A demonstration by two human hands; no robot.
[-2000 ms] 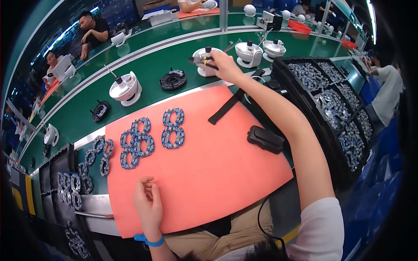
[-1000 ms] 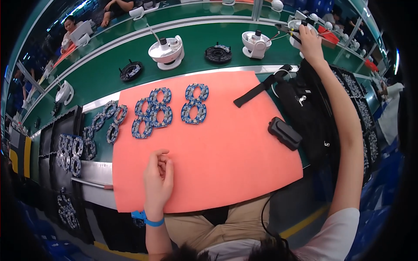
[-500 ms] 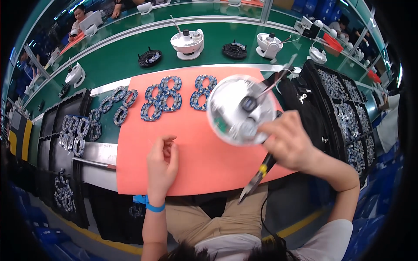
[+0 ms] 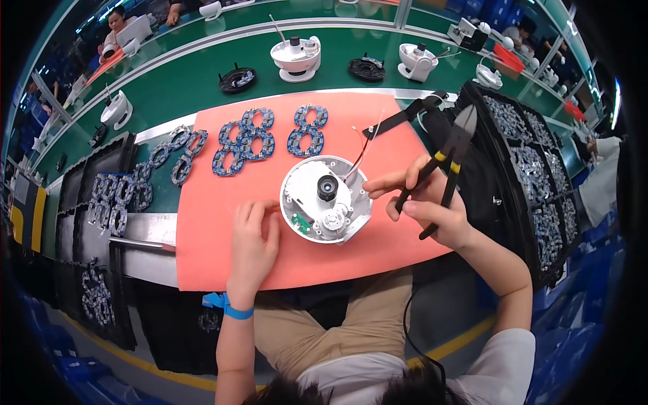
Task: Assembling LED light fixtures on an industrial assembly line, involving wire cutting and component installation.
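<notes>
A round white camera housing [image 4: 307, 226] sits upright on the orange mat [image 4: 223, 263], with a black lens, a small green board and thin wires rising from its back right. My left hand [image 4: 255, 236] is beside its left rim, fingers loosely stretched and holding nothing; whether they touch the rim I cannot tell. In my right hand [image 4: 442, 212] is a pair of cutting pliers [image 4: 442, 162] with black and yellow handles, jaws pointing up and away. The index fingertip of that hand reaches the housing's right edge.
Blue figure-eight circuit boards [image 4: 256, 142] lie along the mat's far side. Black trays of small parts [image 4: 533, 182] stand at right, others with boards at left [image 4: 74, 236]. More white housings [image 4: 297, 57] and black round plates [image 4: 237, 79] rest on the green conveyor.
The housing, lifted and tilted near my right hand before, now sits on the mat, further left. The pliers have swung from pointing toward me to pointing away.
</notes>
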